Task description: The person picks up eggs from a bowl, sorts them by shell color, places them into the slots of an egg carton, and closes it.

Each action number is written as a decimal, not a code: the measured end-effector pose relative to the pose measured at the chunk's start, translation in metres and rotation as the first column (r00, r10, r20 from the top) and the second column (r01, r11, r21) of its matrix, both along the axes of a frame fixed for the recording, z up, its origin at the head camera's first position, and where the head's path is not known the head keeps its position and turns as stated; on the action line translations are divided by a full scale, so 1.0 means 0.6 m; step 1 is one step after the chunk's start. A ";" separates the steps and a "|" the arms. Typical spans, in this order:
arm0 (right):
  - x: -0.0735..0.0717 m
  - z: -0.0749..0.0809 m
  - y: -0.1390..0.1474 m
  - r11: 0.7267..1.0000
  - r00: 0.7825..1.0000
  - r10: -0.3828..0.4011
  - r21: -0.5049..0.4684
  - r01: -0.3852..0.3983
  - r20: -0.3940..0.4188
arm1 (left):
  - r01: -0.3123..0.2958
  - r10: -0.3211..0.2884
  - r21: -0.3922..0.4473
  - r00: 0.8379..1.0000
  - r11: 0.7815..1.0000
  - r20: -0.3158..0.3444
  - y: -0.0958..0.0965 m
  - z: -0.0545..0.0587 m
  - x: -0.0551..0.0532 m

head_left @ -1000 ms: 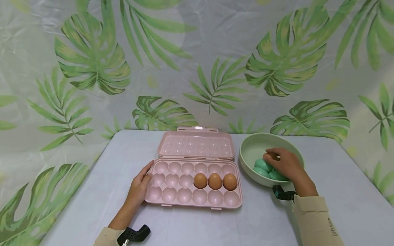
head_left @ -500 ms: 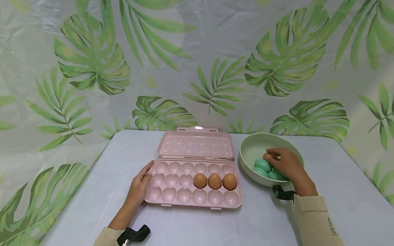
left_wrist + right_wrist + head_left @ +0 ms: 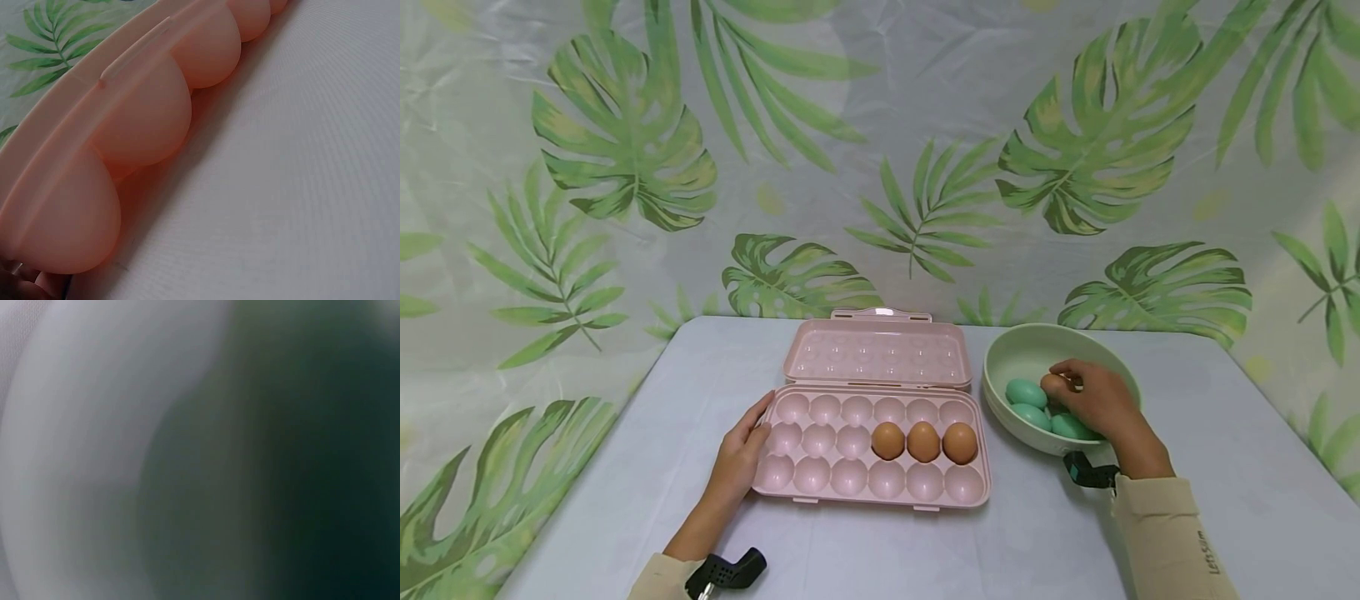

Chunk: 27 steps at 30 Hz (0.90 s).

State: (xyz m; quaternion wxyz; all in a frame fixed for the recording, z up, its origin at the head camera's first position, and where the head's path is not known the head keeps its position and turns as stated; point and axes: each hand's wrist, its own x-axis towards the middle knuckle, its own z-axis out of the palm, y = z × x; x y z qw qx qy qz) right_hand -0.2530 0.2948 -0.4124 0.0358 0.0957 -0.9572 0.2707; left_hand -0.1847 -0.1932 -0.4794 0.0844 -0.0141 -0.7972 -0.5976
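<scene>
On the table lies a pink egg box (image 3: 850,477), its lid (image 3: 877,352) folded back. Three brown eggs (image 3: 923,442) fill the right half of its middle row. My left hand (image 3: 737,454) grips the box's left edge; the left wrist view shows the underside of the cups (image 3: 140,112) and a bit of fingers (image 3: 31,289) at the corner. Inside the light green bowl (image 3: 1017,358), my right hand (image 3: 1101,400) pinches a brown egg (image 3: 1053,384), partly hidden by the fingers. Several green eggs (image 3: 1026,393) lie beside it. The right wrist view is a close blur.
A white cloth (image 3: 865,554) covers the table. Behind it hangs a leaf-print sheet (image 3: 917,108). The bowl stands close to the box's right side, with its rim higher than the tray.
The green eggs in the bowl have shifted to the left, away from the brown egg. My right hand has barely moved, and the left hand and egg box are still.
</scene>
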 end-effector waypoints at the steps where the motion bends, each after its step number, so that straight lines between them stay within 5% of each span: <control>1: 0.001 0.000 0.000 1.000 1.000 -0.002 -0.002 0.002 0.004 | 0.000 0.000 0.001 1.000 1.000 0.000 0.000 0.000 0.000; 27: 0.004 0.001 0.000 0.999 1.000 0.015 -0.050 -0.016 -0.028 | 0.006 -0.006 0.012 1.000 1.000 0.004 0.000 0.002 0.002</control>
